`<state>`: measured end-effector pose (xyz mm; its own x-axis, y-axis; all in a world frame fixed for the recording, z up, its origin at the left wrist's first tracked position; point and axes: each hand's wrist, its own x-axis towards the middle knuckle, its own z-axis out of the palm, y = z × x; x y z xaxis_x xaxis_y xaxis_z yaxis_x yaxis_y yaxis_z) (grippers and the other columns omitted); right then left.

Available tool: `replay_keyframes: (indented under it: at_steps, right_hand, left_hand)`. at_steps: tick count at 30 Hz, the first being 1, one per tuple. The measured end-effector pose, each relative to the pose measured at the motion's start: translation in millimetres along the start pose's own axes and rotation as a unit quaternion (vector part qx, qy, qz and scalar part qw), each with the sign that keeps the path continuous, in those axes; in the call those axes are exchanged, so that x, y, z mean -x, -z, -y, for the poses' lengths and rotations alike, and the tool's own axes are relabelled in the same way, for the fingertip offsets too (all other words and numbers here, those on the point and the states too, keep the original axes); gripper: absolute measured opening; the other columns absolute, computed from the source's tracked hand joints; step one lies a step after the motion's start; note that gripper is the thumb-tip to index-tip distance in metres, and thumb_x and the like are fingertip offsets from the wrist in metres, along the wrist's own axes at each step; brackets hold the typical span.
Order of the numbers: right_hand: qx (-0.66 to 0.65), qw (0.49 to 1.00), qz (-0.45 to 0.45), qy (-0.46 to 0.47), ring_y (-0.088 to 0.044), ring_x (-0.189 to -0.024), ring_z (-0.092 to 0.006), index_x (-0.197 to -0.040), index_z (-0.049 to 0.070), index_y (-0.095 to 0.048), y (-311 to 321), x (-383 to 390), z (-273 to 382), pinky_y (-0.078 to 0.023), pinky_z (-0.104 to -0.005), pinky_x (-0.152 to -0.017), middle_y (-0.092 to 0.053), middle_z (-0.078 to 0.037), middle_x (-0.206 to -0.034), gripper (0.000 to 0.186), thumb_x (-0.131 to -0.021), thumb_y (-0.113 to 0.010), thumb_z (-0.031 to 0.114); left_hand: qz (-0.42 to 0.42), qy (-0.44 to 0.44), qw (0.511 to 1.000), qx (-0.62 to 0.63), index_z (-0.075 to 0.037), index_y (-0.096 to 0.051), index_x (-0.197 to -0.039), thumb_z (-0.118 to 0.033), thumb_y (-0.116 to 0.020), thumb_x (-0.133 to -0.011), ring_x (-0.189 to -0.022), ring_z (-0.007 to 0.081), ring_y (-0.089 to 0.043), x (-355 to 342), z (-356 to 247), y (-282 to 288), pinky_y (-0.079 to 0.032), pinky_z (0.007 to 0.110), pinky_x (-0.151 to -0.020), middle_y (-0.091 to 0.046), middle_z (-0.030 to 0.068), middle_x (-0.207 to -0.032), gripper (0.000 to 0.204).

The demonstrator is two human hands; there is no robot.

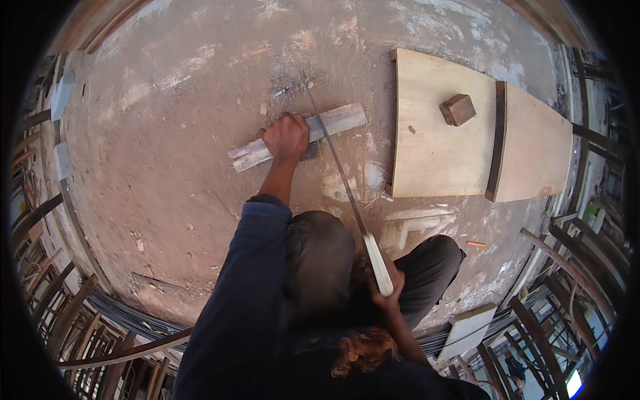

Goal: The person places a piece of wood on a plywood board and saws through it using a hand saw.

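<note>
Two narrow wooden strips lie side by side on the dusty floor, set at a slant. My left hand presses down on them, its fingers closed round their edges. A handsaw crosses the strips just right of that hand, its long thin blade running away from me. Its pale handle is gripped by my right hand, low in front of my bent knee. The blade seems to lie on the upper strip; whether it has cut into the wood I cannot make out.
To the right lies a pale wooden panel with a brown wood block on it. Another panel adjoins it. An orange stick and a small wood scrap are on the floor. Poles crowd both sides.
</note>
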<state>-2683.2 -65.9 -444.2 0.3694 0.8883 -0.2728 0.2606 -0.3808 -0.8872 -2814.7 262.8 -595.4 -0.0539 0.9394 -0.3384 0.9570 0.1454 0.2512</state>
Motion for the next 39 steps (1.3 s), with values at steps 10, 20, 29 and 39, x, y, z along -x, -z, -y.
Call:
replay_keyframes:
  at_steps: [10,20,29,39]
  right_hand:
    - [-0.034,0.999,-0.03,0.005,-0.068,-0.083,-0.0193,-0.117,-0.005,-0.062,-49.0,-91.2,-17.1,-0.053,-0.0299,-0.075,-0.07,-0.015,-0.096,0.035,-0.084,-0.067,0.004]
    - [-0.006,0.994,-0.055,0.094,-0.07,-0.096,-0.0241,-0.128,-0.001,-0.058,-35.4,-97.4,-25.0,-0.053,-0.033,-0.082,-0.068,-0.021,-0.11,0.053,-0.076,-0.064,0.001]
    - [-0.011,1.0,-0.007,-0.015,-0.068,-0.102,-0.0287,-0.122,-0.006,-0.06,13.1,51.5,-17.6,-0.051,-0.0376,-0.091,-0.069,-0.022,-0.108,0.04,-0.083,-0.066,0.003]
    - [0.047,0.993,-0.025,0.104,-0.07,-0.093,-0.0236,-0.123,-0.006,-0.06,-13.3,19.1,-52.1,-0.053,-0.0339,-0.082,-0.07,-0.018,-0.104,0.043,-0.08,-0.065,0.001]
  left_hand:
    - [0.035,-0.006,0.999,-0.029,-0.003,-0.073,-0.09,-0.038,-0.041,-0.094,-0.089,0.0396,-0.069,1.2,-16.8,-0.8,-0.048,0.05,-0.086,-0.07,0.0245,-0.09,0.047]
    - [0.039,-0.004,0.998,-0.054,-0.004,-0.074,-0.096,-0.039,-0.04,-0.094,-0.094,0.0363,-0.069,4.8,-30.5,0.0,-0.044,0.049,-0.093,-0.071,0.0222,-0.097,0.049]
    - [0.018,-0.001,0.997,-0.075,-0.005,-0.075,-0.094,-0.04,-0.039,-0.094,-0.095,0.0353,-0.069,-0.2,0.1,2.9,-0.045,0.047,-0.092,-0.072,0.0202,-0.097,0.05]
    - [0.018,0.019,0.999,-0.041,-0.002,-0.074,-0.096,-0.042,-0.038,-0.094,-0.098,0.0378,-0.068,-2.5,0.0,5.4,-0.049,0.047,-0.091,-0.07,0.0237,-0.099,0.053]
